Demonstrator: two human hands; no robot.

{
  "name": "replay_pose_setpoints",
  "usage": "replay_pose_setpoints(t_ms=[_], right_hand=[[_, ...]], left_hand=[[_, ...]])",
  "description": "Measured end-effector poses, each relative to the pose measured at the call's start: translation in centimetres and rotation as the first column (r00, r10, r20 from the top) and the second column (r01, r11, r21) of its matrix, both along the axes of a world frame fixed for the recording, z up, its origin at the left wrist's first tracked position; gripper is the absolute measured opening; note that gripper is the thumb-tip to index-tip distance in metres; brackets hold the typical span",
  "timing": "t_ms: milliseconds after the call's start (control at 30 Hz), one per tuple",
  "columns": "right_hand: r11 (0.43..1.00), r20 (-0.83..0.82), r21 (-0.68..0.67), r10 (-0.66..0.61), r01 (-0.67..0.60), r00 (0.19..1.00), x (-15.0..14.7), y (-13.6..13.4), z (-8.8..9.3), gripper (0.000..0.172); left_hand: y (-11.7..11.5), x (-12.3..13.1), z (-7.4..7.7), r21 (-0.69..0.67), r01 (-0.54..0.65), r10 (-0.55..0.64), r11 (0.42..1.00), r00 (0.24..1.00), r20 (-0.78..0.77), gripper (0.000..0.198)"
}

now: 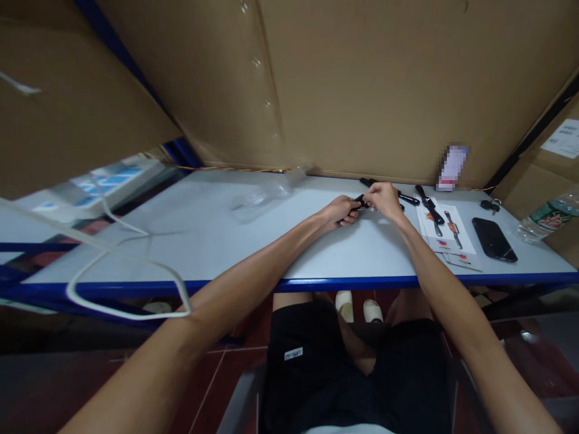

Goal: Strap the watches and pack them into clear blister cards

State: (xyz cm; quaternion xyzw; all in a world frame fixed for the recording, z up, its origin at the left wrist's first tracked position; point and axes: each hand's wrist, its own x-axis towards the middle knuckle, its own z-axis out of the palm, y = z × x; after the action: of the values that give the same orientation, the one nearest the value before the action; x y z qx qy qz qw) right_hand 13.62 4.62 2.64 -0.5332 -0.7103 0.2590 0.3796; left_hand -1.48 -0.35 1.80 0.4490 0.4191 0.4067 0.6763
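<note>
My left hand (341, 210) is closed around a black tool (360, 200), held just above the table; it looks like a spokeshave, though fingers hide most of it. At the tool's right end, my right hand (382, 197) has its fingers pinched together, and what exactly they grip is partly hidden. Behind the hands lies a black bar-like piece (365, 181). Another black handle (408, 199) rests just right of my right hand. A black spokeshave (429, 205) with wavy handles lies on a printed sheet (461, 232) that pictures similar tools.
On the right are a black phone (494, 240), keys (491, 206) and a plastic bottle (549, 218). Clear plastic packaging (266, 196) lies left of my hands. A white cable (131, 312) loops over the table's left front edge. Cardboard (353, 90) walls the back.
</note>
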Motion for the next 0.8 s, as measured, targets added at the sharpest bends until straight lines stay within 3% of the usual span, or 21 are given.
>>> replay_pose_setpoints(t_ms=[167, 333, 500, 600, 800], right_hand=[[0.998, -0.075, -0.041, -0.05, 0.047, 0.996, -0.1, -0.4, 0.1, 0.009], [0.997, -0.065, -0.077, -0.014, 0.009, 0.998, 0.0, -0.5, 0.5, 0.014], [0.994, 0.111, 0.06, 0.08, -0.087, 0.991, 0.4, -0.4, 1.0, 0.003], [0.971, 0.228, 0.177, 0.116, -0.158, 0.967, 0.6, -0.4, 1.1, 0.012], [0.937, 0.373, 0.286, 0.085, -0.202, 0.924, 0.7, -0.3, 0.7, 0.01]], left_hand=[[-0.4, 0.3, 0.3, 0.036, 0.022, -0.02, 0.999, 0.997, -0.074, 0.014], [-0.4, 0.3, 0.4, 0.048, 0.014, -0.009, 0.999, 0.995, -0.102, 0.012], [-0.2, 0.3, 0.4, 0.033, -0.038, 0.041, 0.999, 0.993, -0.11, 0.021], [-0.2, 0.3, 0.4, 0.025, -0.049, 0.051, 0.998, 0.994, -0.101, 0.026], [-0.3, 0.4, 0.5, 0.031, -0.03, 0.033, 0.999, 0.992, -0.118, 0.028]])
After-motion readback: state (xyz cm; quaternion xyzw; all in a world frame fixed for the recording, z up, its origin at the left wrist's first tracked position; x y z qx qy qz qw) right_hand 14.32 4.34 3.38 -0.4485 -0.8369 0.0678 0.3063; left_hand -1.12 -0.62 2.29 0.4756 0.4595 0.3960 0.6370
